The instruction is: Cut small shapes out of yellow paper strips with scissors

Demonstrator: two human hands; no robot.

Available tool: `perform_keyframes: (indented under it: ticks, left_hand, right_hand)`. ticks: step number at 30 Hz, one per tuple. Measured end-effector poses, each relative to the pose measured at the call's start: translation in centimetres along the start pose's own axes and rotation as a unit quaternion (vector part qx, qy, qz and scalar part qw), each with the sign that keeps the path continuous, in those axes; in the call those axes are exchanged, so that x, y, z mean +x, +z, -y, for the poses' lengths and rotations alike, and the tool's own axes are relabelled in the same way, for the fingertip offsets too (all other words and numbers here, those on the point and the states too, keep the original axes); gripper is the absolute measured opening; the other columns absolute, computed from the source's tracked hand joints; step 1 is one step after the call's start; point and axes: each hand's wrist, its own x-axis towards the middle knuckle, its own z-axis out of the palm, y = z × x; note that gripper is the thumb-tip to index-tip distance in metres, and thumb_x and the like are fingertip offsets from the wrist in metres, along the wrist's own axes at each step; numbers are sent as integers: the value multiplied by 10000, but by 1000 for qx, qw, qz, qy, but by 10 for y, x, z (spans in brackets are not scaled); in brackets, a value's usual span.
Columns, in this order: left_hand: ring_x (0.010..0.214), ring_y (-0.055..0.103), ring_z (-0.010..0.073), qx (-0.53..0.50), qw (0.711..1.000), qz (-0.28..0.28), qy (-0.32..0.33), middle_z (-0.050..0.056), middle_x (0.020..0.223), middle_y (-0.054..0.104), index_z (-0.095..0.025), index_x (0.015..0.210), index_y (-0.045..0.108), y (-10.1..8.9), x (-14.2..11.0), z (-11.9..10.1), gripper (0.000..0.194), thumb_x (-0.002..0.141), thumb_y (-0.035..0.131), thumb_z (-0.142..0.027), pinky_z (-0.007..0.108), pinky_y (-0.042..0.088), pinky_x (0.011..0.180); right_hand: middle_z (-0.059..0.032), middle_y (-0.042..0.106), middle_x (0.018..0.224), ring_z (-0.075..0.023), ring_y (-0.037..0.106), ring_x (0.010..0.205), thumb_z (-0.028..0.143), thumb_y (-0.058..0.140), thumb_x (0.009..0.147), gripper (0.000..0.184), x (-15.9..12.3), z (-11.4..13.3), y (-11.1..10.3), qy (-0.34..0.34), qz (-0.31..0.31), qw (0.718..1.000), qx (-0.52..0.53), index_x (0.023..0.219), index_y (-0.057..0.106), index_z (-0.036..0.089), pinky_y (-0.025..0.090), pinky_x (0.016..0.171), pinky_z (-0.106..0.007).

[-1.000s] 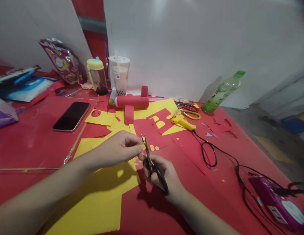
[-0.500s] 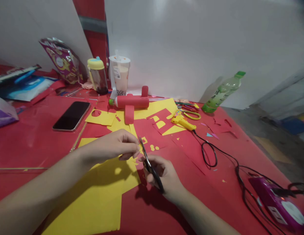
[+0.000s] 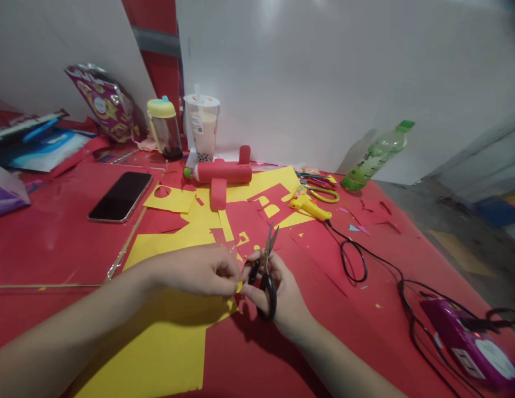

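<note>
My left hand [image 3: 207, 269] pinches a small yellow paper piece [image 3: 239, 287] above a large yellow paper sheet [image 3: 157, 348]. Close beside it, my right hand [image 3: 277, 287] holds a pair of black-handled scissors [image 3: 267, 271]. The blades point away from me and stand slightly apart. My right fingertips are right at the paper piece; whether they grip it too, I cannot tell. Beyond the hands lie small yellow cut-outs [image 3: 243, 239] on red paper. A bottle wrapped in red paper [image 3: 224, 173], with strips sticking out, lies on its side farther back.
A phone [image 3: 121, 197] lies at the left. Along the white wall stand a snack bag [image 3: 103, 105], a yellow-lidded bottle [image 3: 166, 130], a milk tea cup [image 3: 203, 128] and a green-capped bottle [image 3: 375, 157]. A yellow glue gun [image 3: 311, 209] trails its cable toward a purple power strip [image 3: 468, 348].
Both hands have come together, the left moving down a little. The scissors have turned away from the left hand, and their blades have spread slightly.
</note>
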Motion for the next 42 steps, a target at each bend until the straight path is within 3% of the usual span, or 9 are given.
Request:
perform_keyframes:
  ticks: [9, 14, 20, 24, 30, 34, 37, 42]
  left_hand:
    - [414, 201, 62, 50, 999, 9, 3, -59, 463, 209, -169, 486, 303, 7, 3, 4, 154, 608, 374, -108, 204, 166, 388]
    - [409, 232, 64, 97, 994, -47, -2, -55, 466, 243, -169, 497, 309, 9, 4, 4, 156, 631, 364, -109, 201, 185, 397]
    - [459, 317, 76, 104, 992, -65, -1, -50, 514, 368, -168, 556, 396, 7, 5, 0, 137, 692, 389, -162, 190, 242, 445]
    - [451, 291, 69, 113, 990, -83, 9, -59, 497, 309, -168, 547, 373, 7, 8, 1, 199, 743, 383, -202, 185, 232, 449]
    - [440, 277, 65, 118, 987, -106, 12, -58, 477, 295, -161, 526, 370, 10, 10, 5, 291, 801, 348, -257, 189, 220, 448]
    - [438, 270, 60, 88, 990, -108, 12, -59, 473, 281, -155, 503, 382, 8, 10, 4, 277, 771, 372, -223, 187, 213, 442]
    - [438, 290, 57, 64, 988, -140, -8, -59, 461, 305, -149, 482, 392, 5, 10, 3, 254, 731, 394, -198, 181, 221, 438]
    - [433, 319, 55, -5, 975, -222, -15, -62, 443, 336, -145, 468, 403, 1, 9, 3, 244, 703, 410, -211, 174, 250, 434]
  right_hand:
    - [44, 509, 653, -95, 467, 590, 118, 667, 585, 339, -1, -8, -3, -4, 23, 999, -45, 842, 466, 210, 387, 573, -239]
    - [55, 509, 631, -100, 477, 590, 123, 666, 581, 326, 2, -8, -3, -8, -30, 998, -47, 833, 481, 214, 390, 587, -248]
    - [63, 521, 594, -90, 480, 555, 105, 673, 555, 341, 6, -1, -2, -9, -98, 995, -13, 827, 493, 202, 380, 557, -224]
    - [63, 529, 594, -83, 474, 536, 110, 669, 568, 338, 6, 1, -2, -14, -111, 994, -2, 839, 488, 200, 362, 526, -207]
    - [62, 534, 605, -70, 467, 531, 110, 678, 567, 345, 5, 1, -3, -14, -109, 994, 13, 843, 490, 195, 357, 519, -192]
    - [58, 523, 612, -62, 444, 505, 158, 677, 589, 324, 5, 1, -2, -15, -107, 994, 23, 851, 492, 197, 344, 482, -185]
    - [63, 489, 601, -55, 414, 489, 230, 682, 611, 318, 4, 0, -2, -20, -98, 994, 31, 865, 493, 198, 326, 466, -180]
    - [59, 441, 600, -66, 374, 504, 393, 688, 607, 408, 4, -6, -4, -15, -2, 1000, 21, 899, 479, 200, 321, 480, -195]
